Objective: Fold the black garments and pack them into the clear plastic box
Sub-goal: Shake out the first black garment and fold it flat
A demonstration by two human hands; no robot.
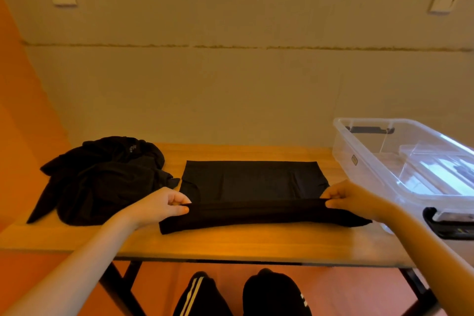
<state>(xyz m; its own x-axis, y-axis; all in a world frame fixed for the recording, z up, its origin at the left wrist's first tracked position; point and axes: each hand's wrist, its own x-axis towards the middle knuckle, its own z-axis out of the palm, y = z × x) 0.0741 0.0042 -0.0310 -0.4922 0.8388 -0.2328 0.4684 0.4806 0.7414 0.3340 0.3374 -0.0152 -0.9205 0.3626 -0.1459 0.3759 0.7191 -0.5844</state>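
A black garment (pixel 254 182) lies flat in the middle of the wooden table (pixel 230 246), its near part raised into a fold. My left hand (pixel 164 206) pinches the left end of that raised fold between thumb and fingers. My right hand (pixel 351 199) pinches the right end the same way. A heap of crumpled black garments (pixel 102 179) sits at the table's left. The clear plastic box (pixel 400 161) stands open at the right, with black latch handles.
A beige wall runs close behind the table. The table's near edge crosses the lower part of the view, with black legs beneath. My knees in black trousers with white stripes (pixel 202 295) show below the edge.
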